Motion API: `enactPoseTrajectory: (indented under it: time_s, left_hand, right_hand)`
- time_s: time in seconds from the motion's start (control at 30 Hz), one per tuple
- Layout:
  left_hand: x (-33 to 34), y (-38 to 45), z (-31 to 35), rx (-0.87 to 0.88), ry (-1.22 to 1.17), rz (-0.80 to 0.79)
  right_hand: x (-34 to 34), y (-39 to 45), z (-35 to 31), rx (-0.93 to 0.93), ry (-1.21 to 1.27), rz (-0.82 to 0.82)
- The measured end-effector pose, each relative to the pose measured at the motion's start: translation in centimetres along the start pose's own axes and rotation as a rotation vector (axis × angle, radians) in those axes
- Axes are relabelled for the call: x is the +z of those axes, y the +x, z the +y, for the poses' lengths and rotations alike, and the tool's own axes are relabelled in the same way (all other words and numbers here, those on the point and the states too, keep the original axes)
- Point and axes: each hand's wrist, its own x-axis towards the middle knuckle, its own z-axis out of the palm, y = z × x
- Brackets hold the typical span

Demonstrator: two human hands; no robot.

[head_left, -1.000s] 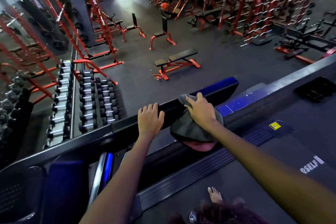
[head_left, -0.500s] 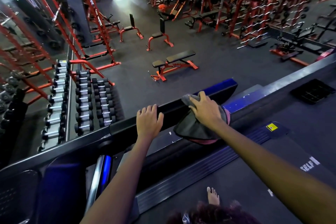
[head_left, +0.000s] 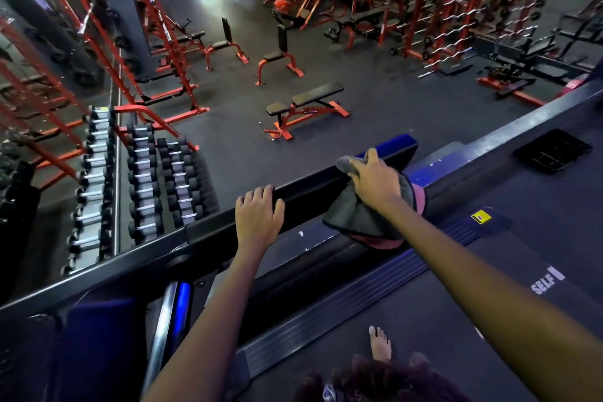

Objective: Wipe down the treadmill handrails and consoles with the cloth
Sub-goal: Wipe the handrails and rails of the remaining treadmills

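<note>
A black treadmill handrail point(head_left: 306, 189) with a blue end runs diagonally across the middle of the head view. My right hand point(head_left: 375, 183) presses a grey cloth point(head_left: 359, 219) with a pink underside onto the rail near its blue end; the cloth drapes down the near side. My left hand point(head_left: 259, 217) grips the same rail a short way to the left, fingers curled over its top. The treadmill belt point(head_left: 424, 320) lies below, with my bare foot point(head_left: 380, 344) on it.
A dumbbell rack point(head_left: 143, 179) stands beyond the rail at left. Red benches point(head_left: 303, 108) and racks fill the gym floor behind. A second treadmill deck point(head_left: 538, 192) lies at right. A chrome and blue upright point(head_left: 169, 320) rises at lower left.
My right hand has slid the cloth along the handrail toward its blue end. My left hand keeps its grip in the same place on the rail.
</note>
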Motion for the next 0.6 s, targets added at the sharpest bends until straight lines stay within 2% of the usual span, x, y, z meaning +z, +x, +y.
enactPoseTrajectory:
  time_s: [0.1,0.27,0.37,0.47,0.53,0.6]
  left_hand:
    - [0.1,0.0,0.0,-0.006,0.005,0.003]
    - [0.3,0.1,-0.1,0.019,0.022,0.022]
    - [0.2,0.1,-0.1,0.017,0.042,0.008]
    - [-0.4,0.3,0.6,-0.034,0.081,-0.076]
    - [-0.6,0.7,1.6,-0.106,0.116,-0.161]
    - [-0.3,1.4,2.9,-0.093,0.100,-0.220]
  right_hand:
    - [-0.3,1.4,-1.5,0.049,-0.044,-0.035]
    - [0.5,-1.0,0.4,-0.148,0.045,-0.051]
    - [-0.2,-0.3,2.8,-0.059,-0.002,-0.029]
    - [-1.3,2.0,2.5,0.109,-0.012,-0.030]
    - [-1.4,2.7,1.4,0.100,-0.028,-0.051]
    - [-0.9,2.4,1.0,0.030,-0.013,-0.071]
